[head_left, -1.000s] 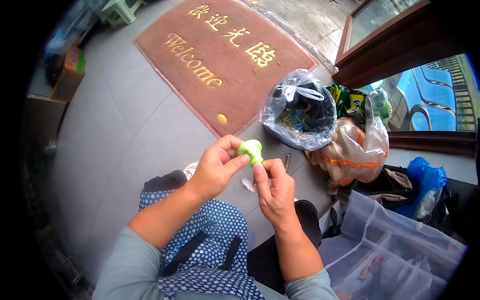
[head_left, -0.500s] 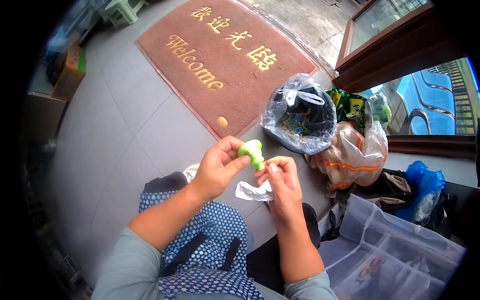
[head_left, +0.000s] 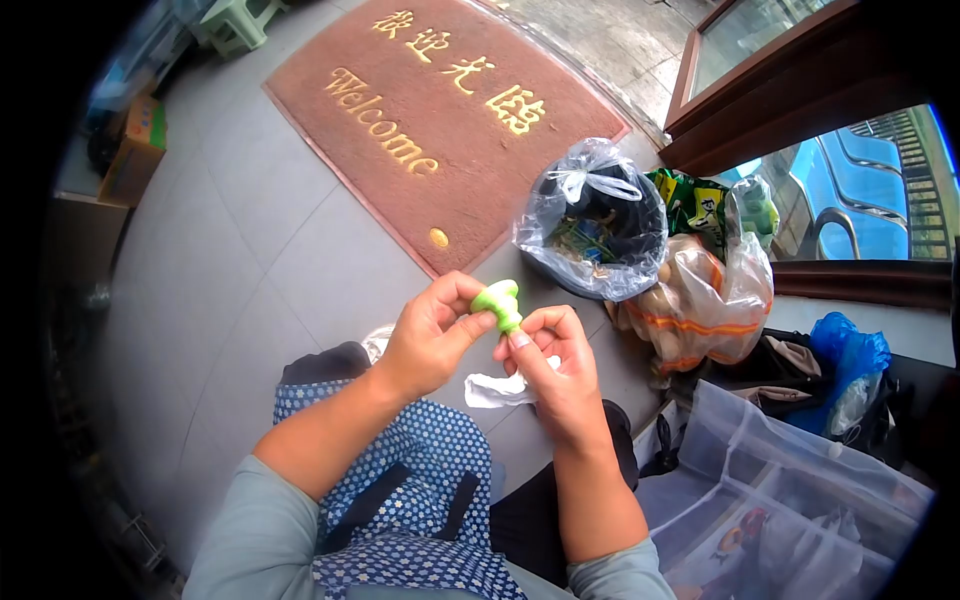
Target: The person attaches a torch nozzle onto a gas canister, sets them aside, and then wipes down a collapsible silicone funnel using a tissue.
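My left hand [head_left: 432, 335] pinches a small light-green piece [head_left: 497, 302] between thumb and fingers. It has a wide, rounded flange at one end and a narrow stem at the other, and its exact kind is unclear. My right hand [head_left: 560, 375] is closed, thumb and fingertips on the lower end of the stem. A crumpled white cloth or tissue [head_left: 492, 390] is tucked in the right fingers and hangs out to the left. Both hands are above my lap, over a blue flowered apron [head_left: 425, 440].
A black bin [head_left: 590, 225] lined with a clear bag stands just beyond my hands. Right of it are a knotted plastic bag [head_left: 700, 300] and a translucent mesh-like container [head_left: 790, 490]. A brown welcome mat [head_left: 450, 120] lies ahead on grey tiles.
My right fingers have shifted slightly up and left against the green stem. The white cloth has moved a little left and down. The left hand keeps its grip.
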`<state>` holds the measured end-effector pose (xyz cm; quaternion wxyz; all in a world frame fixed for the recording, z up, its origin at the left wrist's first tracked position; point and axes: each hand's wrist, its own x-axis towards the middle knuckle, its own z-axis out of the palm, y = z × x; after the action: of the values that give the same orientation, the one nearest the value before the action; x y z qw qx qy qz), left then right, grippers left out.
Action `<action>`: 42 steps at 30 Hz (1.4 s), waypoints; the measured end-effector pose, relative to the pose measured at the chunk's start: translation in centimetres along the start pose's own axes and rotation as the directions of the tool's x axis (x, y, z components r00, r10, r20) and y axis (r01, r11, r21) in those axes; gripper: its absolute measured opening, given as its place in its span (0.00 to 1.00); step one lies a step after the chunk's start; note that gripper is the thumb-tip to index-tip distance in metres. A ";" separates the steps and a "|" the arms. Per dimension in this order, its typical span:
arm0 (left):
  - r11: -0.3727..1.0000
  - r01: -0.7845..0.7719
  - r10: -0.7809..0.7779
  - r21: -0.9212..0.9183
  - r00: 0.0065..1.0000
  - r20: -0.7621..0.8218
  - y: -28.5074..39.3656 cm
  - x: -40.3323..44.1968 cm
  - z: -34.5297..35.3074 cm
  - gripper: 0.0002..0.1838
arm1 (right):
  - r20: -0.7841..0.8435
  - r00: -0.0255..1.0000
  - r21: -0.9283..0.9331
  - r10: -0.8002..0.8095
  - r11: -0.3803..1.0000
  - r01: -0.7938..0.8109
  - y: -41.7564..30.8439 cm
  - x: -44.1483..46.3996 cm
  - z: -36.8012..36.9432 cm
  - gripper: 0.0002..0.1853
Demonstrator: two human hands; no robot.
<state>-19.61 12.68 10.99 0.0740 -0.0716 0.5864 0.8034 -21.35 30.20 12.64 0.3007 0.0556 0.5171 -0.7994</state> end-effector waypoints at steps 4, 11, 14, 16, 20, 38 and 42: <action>1.000 -0.002 0.002 -0.004 1.000 -0.011 0.5 0.2 -0.1 0.08 | 0.019 0.999 -0.021 -0.039 0.999 0.040 -0.3 -0.2 0.1 0.08; 0.999 -0.003 0.003 -0.037 1.000 0.002 0.6 0.1 -0.1 0.07 | 0.008 0.998 -0.025 -0.060 0.998 0.060 -0.2 -0.2 0.5 0.09; 0.998 -0.011 0.011 -0.063 1.000 0.007 1.0 -0.1 -0.1 0.08 | 0.055 0.997 0.037 -0.044 0.998 0.042 -0.7 -0.5 0.3 0.09; 0.999 -0.003 0.004 -0.040 1.000 0.017 1.2 -0.3 0.0 0.08 | 0.035 0.999 0.011 -0.032 0.999 0.032 -0.7 -0.5 0.5 0.10; 0.997 -0.022 0.022 -0.068 1.000 0.008 0.9 -0.3 0.0 0.07 | 0.025 0.997 -0.004 -0.072 0.997 0.073 -0.3 -0.6 0.7 0.11; 0.998 -0.036 0.037 -0.060 0.999 0.019 1.1 -0.2 0.1 0.08 | -0.012 0.988 -0.141 -0.151 0.979 0.148 -0.4 -0.8 1.2 0.12; 1.000 -0.013 0.014 -0.006 1.000 0.027 0.9 -0.1 0.0 0.08 | -0.059 0.984 -0.283 -0.168 0.948 0.145 -0.2 -0.6 0.9 0.11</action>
<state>-19.66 12.41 11.85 0.0764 -0.0568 0.5835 0.8065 -20.79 29.72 13.50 0.2195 0.0046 0.6388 -0.7374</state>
